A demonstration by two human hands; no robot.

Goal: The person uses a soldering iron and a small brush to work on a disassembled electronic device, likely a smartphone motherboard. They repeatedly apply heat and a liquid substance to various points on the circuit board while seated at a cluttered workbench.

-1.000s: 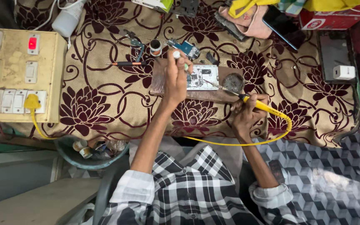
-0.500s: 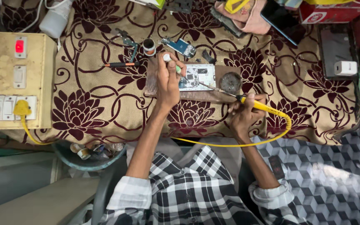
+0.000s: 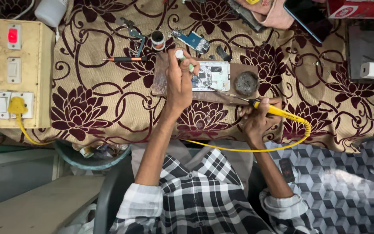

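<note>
My left hand (image 3: 179, 82) is curled shut around a small white-and-green tube (image 3: 181, 55), its tip poking out above my fingers, and the hand hovers over the left part of the opened phone (image 3: 211, 76). My right hand (image 3: 256, 119) is clamped on the yellow soldering iron (image 3: 278, 112), holding it like a pen, with its thin metal tip reaching left and far toward the near edge of the phone. I cannot tell whether the tip actually touches the board.

The phone lies face down with its back off, on a brown wooden board (image 3: 204, 93) that sits on the counter (image 3: 87, 104), which is covered with a gold cloth printed with dark red flowers. Just right of the phone, on the same board, sits a round tin of dark, dirty material (image 3: 246, 83). The iron's yellow cable (image 3: 239, 149) loops down from the handle and runs left across my lap.

Farther out, beyond my left hand, I see a small roll of solder wire (image 3: 157, 40), a blue circuit board (image 3: 192, 41), tweezers (image 3: 135, 34) and a screwdriver with a black and orange handle (image 3: 124, 59). At the far left stands a beige switchboard (image 3: 9, 73) with a red lit switch and a yellow plug (image 3: 17, 105) pushed into it. At the far right a white charger block (image 3: 373, 70) rests on a dark device.
</note>
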